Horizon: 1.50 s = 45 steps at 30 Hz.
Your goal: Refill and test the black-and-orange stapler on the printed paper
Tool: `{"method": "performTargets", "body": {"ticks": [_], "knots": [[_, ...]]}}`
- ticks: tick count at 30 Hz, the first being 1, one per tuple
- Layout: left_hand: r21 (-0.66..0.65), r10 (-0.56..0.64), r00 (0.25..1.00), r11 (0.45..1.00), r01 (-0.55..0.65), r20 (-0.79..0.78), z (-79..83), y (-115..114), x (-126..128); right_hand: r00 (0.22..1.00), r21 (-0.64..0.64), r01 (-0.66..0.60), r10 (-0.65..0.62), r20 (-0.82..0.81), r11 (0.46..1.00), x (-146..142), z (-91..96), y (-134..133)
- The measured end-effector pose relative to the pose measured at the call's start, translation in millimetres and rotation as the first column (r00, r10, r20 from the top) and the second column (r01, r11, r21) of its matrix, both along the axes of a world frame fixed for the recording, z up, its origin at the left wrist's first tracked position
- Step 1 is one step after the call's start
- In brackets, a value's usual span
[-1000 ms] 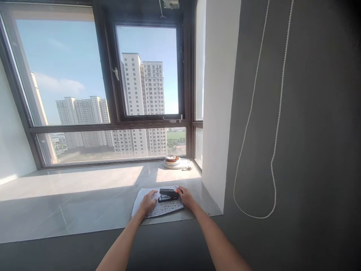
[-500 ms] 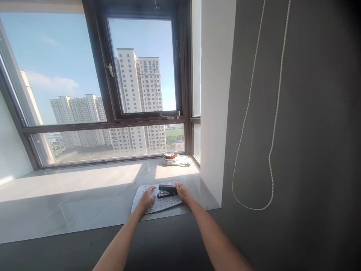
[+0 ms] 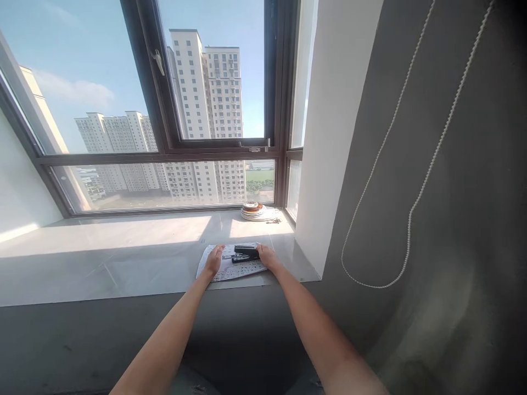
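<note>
A black stapler [image 3: 246, 253] lies on its side or flat over white sheets of paper [image 3: 234, 271] covered in dark handwriting. My right hand [image 3: 267, 257] grips the stapler's right end. My left hand [image 3: 214, 260] is at the left part of the paper, fingers drawn together; whatever they hold is too small to make out. A thin greyish strip shows between the left fingers and the stapler's left end; whether it belongs to the stapler I cannot tell. The papers rest on the grey windowsill [image 3: 156, 274] near its front edge.
Stacked round dishes or lids [image 3: 253, 212] stand by the window at the back right, with a small dark item [image 3: 273, 221] beside them. A white bead chain [image 3: 373, 170] hangs at the right against the grey wall. The dark window frame [image 3: 99, 159] borders the sill.
The view has tilted downward. My left hand has turned and its fingers have come together, away from the stapler's left end. My right hand keeps its hold on the stapler.
</note>
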<state>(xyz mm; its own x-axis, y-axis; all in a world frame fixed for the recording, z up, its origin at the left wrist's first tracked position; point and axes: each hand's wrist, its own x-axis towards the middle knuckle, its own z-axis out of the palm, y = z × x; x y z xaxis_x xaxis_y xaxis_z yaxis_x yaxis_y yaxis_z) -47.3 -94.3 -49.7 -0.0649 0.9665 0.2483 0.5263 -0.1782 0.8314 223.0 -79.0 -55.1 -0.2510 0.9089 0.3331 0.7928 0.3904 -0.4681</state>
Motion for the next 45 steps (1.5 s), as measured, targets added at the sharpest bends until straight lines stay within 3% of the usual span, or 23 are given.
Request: {"method": "performTargets", "body": {"ticks": [4, 9, 20, 27, 32, 36, 38, 41, 45], "knots": [[0.001, -0.007, 1.000, 1.000, 0.007, 0.030, 2.5, -1, 1, 0.996, -0.067, 0.045, -0.050, -0.075, 0.997, 2, 8.0, -8], [0.008, -0.021, 0.997, 1.000, 0.020, 0.070, 5.7, -6, 4, 0.972, -0.004, -0.047, 0.045, -0.229, 0.999, 9, 14.5, -22], [-0.004, -0.017, 0.983, 1.000, 0.018, 0.185, 8.6, -10, 8, 0.973, 0.010, -0.105, 0.105, -0.207, 0.994, 7, 11.7, -26], [-0.050, 0.089, 0.919, 0.996, -0.076, 0.384, 20.0, -5, 15, 0.952, 0.034, -0.156, 0.159, -0.262, 0.987, 7, 14.2, -28], [-0.146, 0.212, 0.737, 0.977, -0.154, 0.642, 26.2, 8, 27, 0.880, 0.044, -0.141, 0.146, -0.452, 0.989, 11, 15.9, -26], [-0.262, 0.245, 0.515, 0.964, -0.041, 0.821, 17.2, 11, 46, 0.862, 0.194, -0.015, 0.111, -0.494, 0.981, 11, 14.7, -31], [-0.281, 0.238, 0.407, 0.959, 0.047, 0.882, 11.7, 9, 53, 0.885, 0.353, 0.021, 0.147, -0.442, 0.935, 10, 13.6, -36], [-0.251, 0.201, 0.278, 0.955, 0.159, 0.939, 5.8, 4, 58, 0.931, 0.552, -0.049, 0.239, -0.277, 0.832, 6, 12.6, -43], [-0.154, 0.108, 0.157, 0.936, 0.318, 0.982, 2.1, 0, 56, 0.953, 0.636, -0.254, 0.303, 0.033, 0.729, 1, 13.9, -49]]}}
